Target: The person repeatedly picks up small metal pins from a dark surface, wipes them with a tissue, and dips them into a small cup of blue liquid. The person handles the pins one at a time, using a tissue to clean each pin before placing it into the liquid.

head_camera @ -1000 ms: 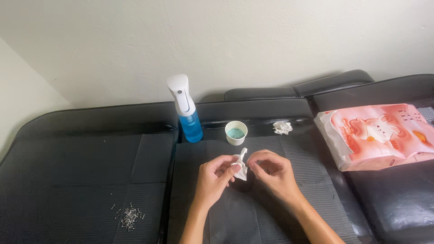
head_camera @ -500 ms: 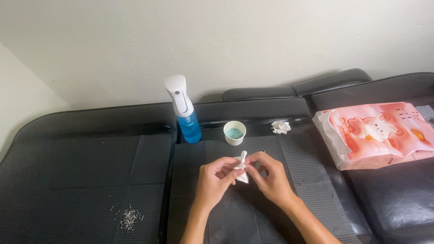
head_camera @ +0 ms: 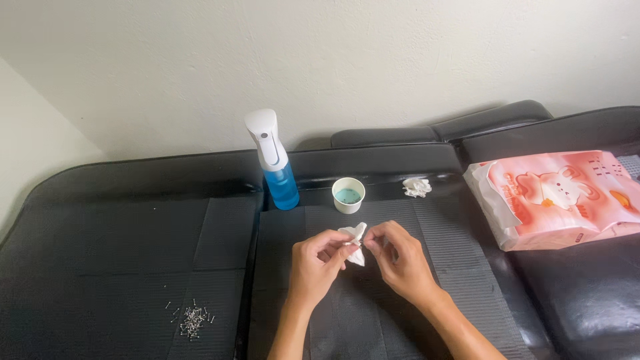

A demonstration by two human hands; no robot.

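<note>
My left hand [head_camera: 319, 261] and my right hand [head_camera: 399, 259] meet over the black mat, both pinching a small folded white tissue [head_camera: 354, 239] between their fingertips. The tissue sticks up between the thumbs, and whatever it may wrap is hidden. Just beyond the hands stands a small white cup [head_camera: 349, 195] with bluish liquid inside. A spray bottle [head_camera: 275, 164] with a white head and blue liquid stands to the cup's left.
A crumpled white tissue [head_camera: 417, 187] lies behind and right of the cup. A pink tissue pack [head_camera: 559, 196] rests at the right. A heap of several small metal pins [head_camera: 192, 319] lies at the front left. The black ribbed mat [head_camera: 133, 253] covers the surface.
Both hands have stayed together on the tissue with small finger shifts. The view has drifted slightly; the other objects have not moved.
</note>
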